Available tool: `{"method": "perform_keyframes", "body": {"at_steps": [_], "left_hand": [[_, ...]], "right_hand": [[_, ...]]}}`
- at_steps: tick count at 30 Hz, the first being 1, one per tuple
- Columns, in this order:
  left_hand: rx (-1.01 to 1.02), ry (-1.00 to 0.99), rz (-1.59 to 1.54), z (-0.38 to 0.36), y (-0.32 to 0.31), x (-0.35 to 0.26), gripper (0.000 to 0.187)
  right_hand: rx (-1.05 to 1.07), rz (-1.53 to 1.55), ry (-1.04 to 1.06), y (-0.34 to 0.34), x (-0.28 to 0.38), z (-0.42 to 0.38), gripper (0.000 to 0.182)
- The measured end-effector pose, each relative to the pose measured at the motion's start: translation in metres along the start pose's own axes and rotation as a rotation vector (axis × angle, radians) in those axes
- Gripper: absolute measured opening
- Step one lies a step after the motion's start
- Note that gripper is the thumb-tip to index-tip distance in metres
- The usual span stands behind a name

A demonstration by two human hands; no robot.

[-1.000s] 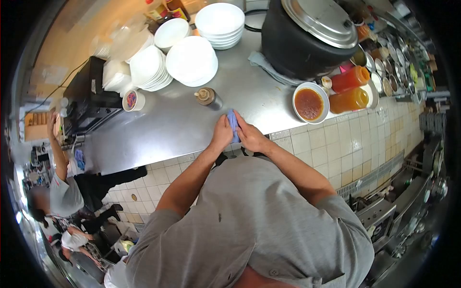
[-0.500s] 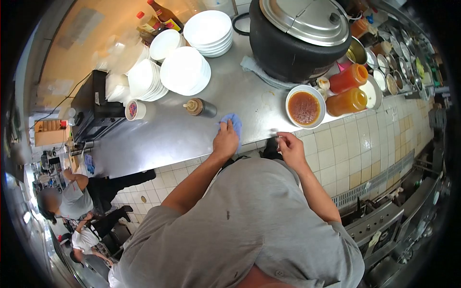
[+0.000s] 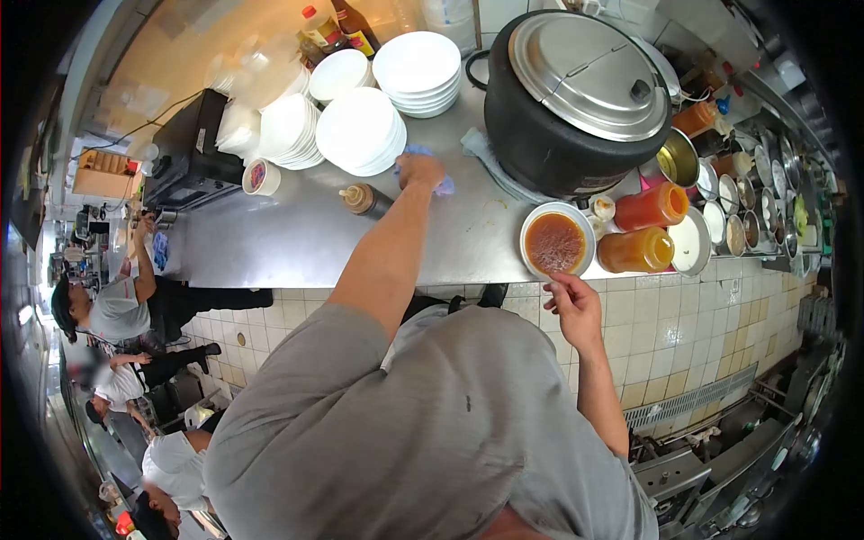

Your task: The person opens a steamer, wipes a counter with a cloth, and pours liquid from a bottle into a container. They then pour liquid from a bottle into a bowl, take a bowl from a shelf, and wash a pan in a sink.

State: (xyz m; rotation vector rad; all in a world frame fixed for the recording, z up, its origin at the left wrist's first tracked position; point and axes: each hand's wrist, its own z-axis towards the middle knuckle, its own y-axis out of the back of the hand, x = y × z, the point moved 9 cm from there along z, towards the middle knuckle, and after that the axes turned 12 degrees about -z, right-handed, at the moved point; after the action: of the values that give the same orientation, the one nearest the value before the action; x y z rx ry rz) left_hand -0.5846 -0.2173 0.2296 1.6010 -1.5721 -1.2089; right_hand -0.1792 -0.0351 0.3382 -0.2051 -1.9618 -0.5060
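My left hand is closed on a blue cloth, pressing it to the steel counter beside the white bowls. Just left of that forearm lies a squeeze bottle of dark sauce. My right hand is at the counter's front edge, thumb and fingers pinched together. Its fingertips are right by the rim of a white bowl of reddish-brown sauce; I cannot tell whether they hold something small.
Stacked white bowls and plates stand at the back left, near a small cup. A large black soup warmer is behind the sauce bowl. Red and orange sauce bottles stand at right. Other people are at far left.
My left hand has pushed the cloth away from me, toward the stacked bowls. My right hand has moved to the right and now meets the sauce bowl's near rim in view.
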Motion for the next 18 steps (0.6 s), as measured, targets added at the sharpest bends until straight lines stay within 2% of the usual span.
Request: {"method": "perform_keyframes", "body": {"at_steps": [1,3,4,6,7,8,10,12,13,15,18], "left_hand": [[-0.001,-0.007,0.001,-0.002,0.001,-0.006,0.047],[-0.139,0.108,-0.409,-0.007,0.011,0.000,0.058],[-0.134,0.107,-0.409,-0.007,0.011,-0.004,0.058],[-0.081,-0.135,-0.118,-0.005,0.015,-0.035,0.068],[-0.075,-0.141,-0.115,-0.009,0.017,-0.039,0.068],[-0.065,-0.231,-0.074,-0.019,0.016,-0.052,0.069],[-0.029,-0.339,-0.029,-0.039,-0.006,-0.062,0.070],[-0.144,-0.589,0.065,-0.067,-0.021,-0.072,0.071],[-0.137,-0.601,0.070,-0.081,-0.028,-0.074,0.071],[-0.001,-0.558,0.096,-0.108,-0.051,-0.079,0.071],[0.081,-0.620,0.087,-0.143,-0.067,-0.101,0.070]], "right_hand": [[-0.006,0.001,0.001,0.006,-0.005,-0.004,0.026],[-0.052,0.036,-0.062,0.018,-0.021,-0.013,0.025],[-0.061,0.051,-0.085,0.022,-0.027,-0.016,0.024],[-0.059,0.037,-0.100,0.025,-0.033,-0.020,0.024],[-0.057,0.028,-0.116,0.026,-0.037,-0.022,0.024],[-0.070,0.034,-0.129,0.028,-0.040,-0.024,0.024],[-0.068,-0.026,-0.053,0.031,-0.036,-0.023,0.025],[-0.082,-0.036,-0.052,0.038,-0.033,-0.023,0.025],[-0.079,-0.051,-0.035,0.040,-0.027,-0.023,0.026],[-0.096,-0.055,-0.043,0.045,-0.027,-0.023,0.025],[-0.109,-0.088,-0.006,0.042,-0.033,-0.024,0.027]]}}
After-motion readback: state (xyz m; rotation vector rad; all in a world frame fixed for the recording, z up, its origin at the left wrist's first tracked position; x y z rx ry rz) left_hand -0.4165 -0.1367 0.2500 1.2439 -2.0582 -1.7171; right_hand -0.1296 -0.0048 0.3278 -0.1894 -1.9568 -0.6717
